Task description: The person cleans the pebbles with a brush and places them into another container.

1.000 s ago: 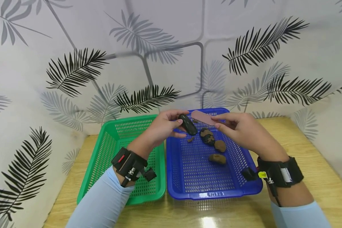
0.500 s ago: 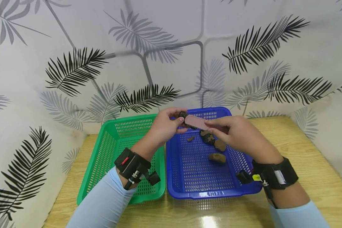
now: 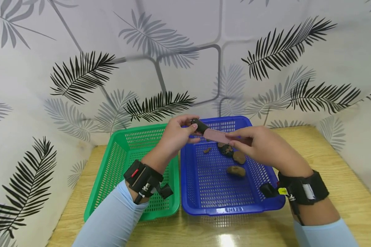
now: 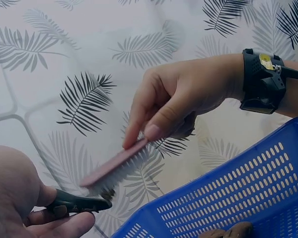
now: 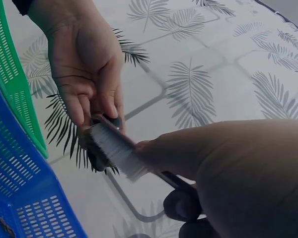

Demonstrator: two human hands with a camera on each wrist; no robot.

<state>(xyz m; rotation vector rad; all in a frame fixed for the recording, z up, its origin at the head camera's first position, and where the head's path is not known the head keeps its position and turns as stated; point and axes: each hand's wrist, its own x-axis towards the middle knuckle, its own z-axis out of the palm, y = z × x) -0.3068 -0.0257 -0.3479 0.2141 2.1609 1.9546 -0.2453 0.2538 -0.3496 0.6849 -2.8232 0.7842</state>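
My left hand (image 3: 175, 136) holds a smooth, dark oval stone (image 3: 199, 126) above the back of the blue basket, pinched between thumb and fingers. In my right hand (image 3: 262, 145) is a pink-backed scrubbing brush (image 3: 215, 135), gripped at one end. Its white bristles (image 5: 116, 148) face the stone. In the left wrist view the far end of the brush (image 4: 114, 166) meets the stone (image 4: 79, 202) near its tip, where some brown dirt clings. Fingers hide part of the stone.
Below lies the blue basket (image 3: 232, 211), holding a mud-patched dark stone (image 3: 225, 150), two brown lumps, one rounded (image 3: 239, 157) and one longer (image 3: 236, 171), and a dirt crumb (image 3: 206, 150). A green basket (image 3: 142, 128) stands at its left on the wooden table (image 3: 198, 233). Patterned wall covering rises behind.
The brush was apart from the stone, to its right. It then moved left over the stone, and now has slid slightly back toward the stone's lower right end.
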